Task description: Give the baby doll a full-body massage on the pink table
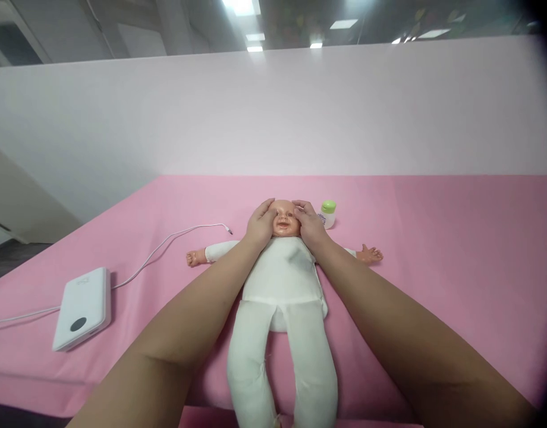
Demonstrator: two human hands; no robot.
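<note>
A baby doll (282, 270) with a white cloth body lies on its back, head away from me, arms spread to both sides. My left hand (260, 226) is curved around one side of the doll's head, its thumb by the cheek and eye. On the opposite side my right hand (310, 224) cups the head in the same way, with the thumb side near the eye. Forehead and mouth show between the two hands; the sides of the head are hidden. Just beyond my right hand stands a small clear bottle (327, 219) with a green cap, partly covered by that hand.
A pink cover (456, 267) spreads over the table. On the left lies a white power bank (82, 309) with a white cable (166, 241) running toward the doll's arm. A white partition (300, 113) rises behind the table.
</note>
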